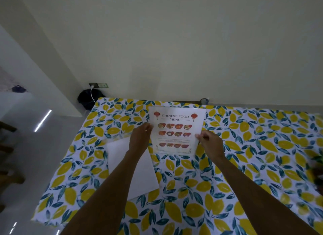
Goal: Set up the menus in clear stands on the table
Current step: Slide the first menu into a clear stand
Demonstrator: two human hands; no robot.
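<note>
Both hands pinch the Chinese food menu [177,129] by its side edges: left hand [140,136], right hand [210,141]; its clear stand is hard to make out, and the left forearm hides part of the white sheet [120,152].

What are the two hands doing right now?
Left hand: closed on the menu's left edge.
Right hand: closed on the menu's right edge.

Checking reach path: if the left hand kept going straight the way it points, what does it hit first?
The left hand points up and right, already touching the left edge of the Chinese food menu. It would push into that sheet first; depth beyond is unclear.
</note>
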